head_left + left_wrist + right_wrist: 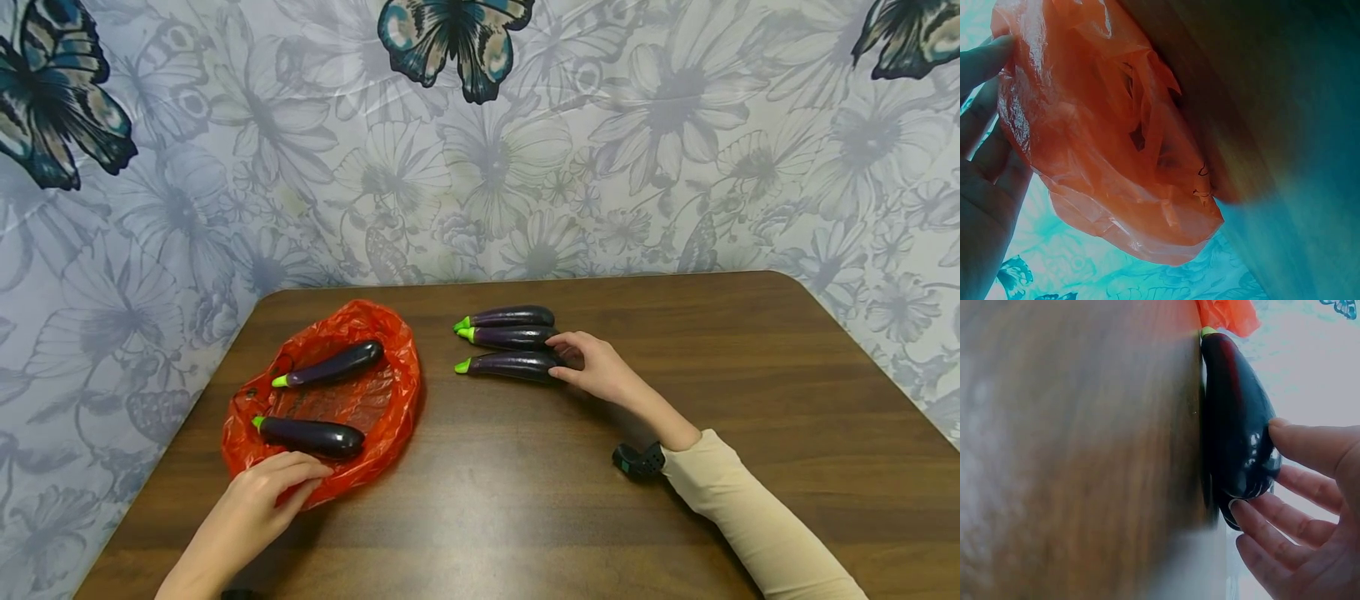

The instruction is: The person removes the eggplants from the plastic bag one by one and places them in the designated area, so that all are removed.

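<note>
A red plastic bag (405,367) lies spread with its mouth up on the left, and two dark purple eggplants with green stems, an upper eggplant (337,364) and a lower eggplant (311,437), lie inside it. My left hand (262,500) pinches the bag's near rim; the left wrist view shows the thumb against the red plastic (1085,125). To the right lie a far eggplant (513,317), a middle eggplant (510,337) and a near eggplant (510,365), stems leftward. My right hand (600,367) grips the near eggplant's rounded end, thumb and fingers about it in the right wrist view.
The brown wooden table (525,517) has rounded back corners and stands against a wall covering (487,192) with flowers and butterflies. A black wrist device (637,461) sits under the right sleeve's cuff.
</note>
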`<state>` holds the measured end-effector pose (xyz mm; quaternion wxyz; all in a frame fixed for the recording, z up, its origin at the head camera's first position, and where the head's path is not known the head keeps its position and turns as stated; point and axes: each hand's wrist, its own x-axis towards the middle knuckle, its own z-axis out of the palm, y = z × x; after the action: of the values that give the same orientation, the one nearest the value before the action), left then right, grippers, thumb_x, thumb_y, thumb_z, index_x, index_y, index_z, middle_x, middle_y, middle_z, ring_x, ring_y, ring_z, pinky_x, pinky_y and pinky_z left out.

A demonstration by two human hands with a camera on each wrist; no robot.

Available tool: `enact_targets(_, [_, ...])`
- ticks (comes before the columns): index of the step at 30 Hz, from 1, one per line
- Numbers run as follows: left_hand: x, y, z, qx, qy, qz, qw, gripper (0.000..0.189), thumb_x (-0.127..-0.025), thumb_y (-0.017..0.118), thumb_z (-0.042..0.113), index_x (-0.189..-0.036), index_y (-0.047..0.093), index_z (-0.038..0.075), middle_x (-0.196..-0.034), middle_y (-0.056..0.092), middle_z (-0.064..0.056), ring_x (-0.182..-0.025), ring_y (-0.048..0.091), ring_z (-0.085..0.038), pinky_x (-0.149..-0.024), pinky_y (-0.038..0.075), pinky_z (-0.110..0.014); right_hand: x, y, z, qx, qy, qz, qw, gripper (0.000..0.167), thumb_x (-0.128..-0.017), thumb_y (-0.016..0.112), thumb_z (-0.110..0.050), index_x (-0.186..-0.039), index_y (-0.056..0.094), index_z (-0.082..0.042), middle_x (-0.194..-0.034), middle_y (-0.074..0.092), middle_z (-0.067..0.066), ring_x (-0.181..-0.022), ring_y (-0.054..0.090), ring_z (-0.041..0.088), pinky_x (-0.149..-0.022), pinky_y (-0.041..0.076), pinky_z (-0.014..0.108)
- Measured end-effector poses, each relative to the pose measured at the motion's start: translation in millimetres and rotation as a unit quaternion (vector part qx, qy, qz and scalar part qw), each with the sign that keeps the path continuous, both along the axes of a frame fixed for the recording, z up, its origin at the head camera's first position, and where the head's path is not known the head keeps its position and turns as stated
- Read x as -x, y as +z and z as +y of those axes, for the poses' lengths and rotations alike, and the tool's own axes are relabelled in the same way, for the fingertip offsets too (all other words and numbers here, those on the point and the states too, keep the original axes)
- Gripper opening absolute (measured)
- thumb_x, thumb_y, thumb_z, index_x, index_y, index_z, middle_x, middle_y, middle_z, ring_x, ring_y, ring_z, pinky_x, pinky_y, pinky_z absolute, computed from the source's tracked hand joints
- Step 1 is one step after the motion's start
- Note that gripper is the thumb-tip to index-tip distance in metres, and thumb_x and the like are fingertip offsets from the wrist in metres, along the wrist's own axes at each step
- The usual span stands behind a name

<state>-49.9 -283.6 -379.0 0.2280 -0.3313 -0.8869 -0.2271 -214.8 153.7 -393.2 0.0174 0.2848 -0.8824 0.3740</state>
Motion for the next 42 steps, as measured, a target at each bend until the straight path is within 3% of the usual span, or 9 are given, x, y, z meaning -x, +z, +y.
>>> enact_targets(14, [0.6,0.0,0.3,0.004,0.000,-0.005,1.0000,0.043,-0.097,0.037,0.043,-0.090,0.070,0.016,-0.089,0.064,0.010,-0.079,0.062,-0.011,-0.079,0.044,-0.012,-1.6,4.1,-2.7,-0.007,0.011,0.025,0.9996,0.041,-0.082,0.073,-0.010,-0.119,0.058,0.001,-0.109,0.059,0.015,-0.096,0.057,0.028,-0.086,0.046,0.044])
enact_targets(20, [1.4,-1.6,0.2,0.003,-0.001,0.003,1.0000,0.042,-0.097,0.038,0.042,-0.089,0.070,0.016,-0.089,0.063,0.010,-0.079,0.062,-0.011,-0.078,0.044,-0.013,-5.2,17.8,-13.5,0.010,0.029,0.050,0.9983,0.039,-0.082,0.073,-0.008,-0.117,0.059,0.002,-0.109,0.059,0.017,-0.096,0.057,0.030,-0.086,0.046,0.043])
enact_targets(28, [1.2,-0.7,-0.2,0.006,0.006,-0.006,0.9999,0.044,-0.096,0.037,0.044,-0.089,0.070,0.017,-0.089,0.063,0.012,-0.079,0.062,-0.010,-0.078,0.044,-0.012,-22.6,39.1,-87.9,0.041,0.093,0.090,0.9908,0.030,-0.087,0.069,-0.011,-0.115,0.061,-0.005,-0.110,0.060,0.007,-0.099,0.058,0.021,-0.085,0.047,0.032])
enact_targets(34, [2.5,-1.4,2.4,0.003,0.001,0.001,1.0000,0.044,-0.097,0.037,0.043,-0.088,0.070,0.016,-0.088,0.063,0.011,-0.078,0.062,-0.011,-0.077,0.044,-0.012,-40.4,35.3,-155.9,0.028,0.157,0.076,0.9843,0.030,-0.090,0.065,-0.014,-0.118,0.060,-0.005,-0.113,0.060,0.007,-0.100,0.056,0.019,-0.085,0.044,0.023])
enact_targets(42, [3.1,-2.4,-0.9,0.005,0.005,0.021,0.9998,0.043,-0.098,0.040,0.042,-0.087,0.070,0.015,-0.087,0.063,0.010,-0.076,0.062,-0.012,-0.076,0.045,-0.013,-57.7,28.0,-219.0,-0.015,0.187,0.073,0.9795,0.031,-0.091,0.063,-0.019,-0.119,0.060,-0.008,-0.112,0.058,0.003,-0.104,0.053,0.011,-0.089,0.038,0.014])
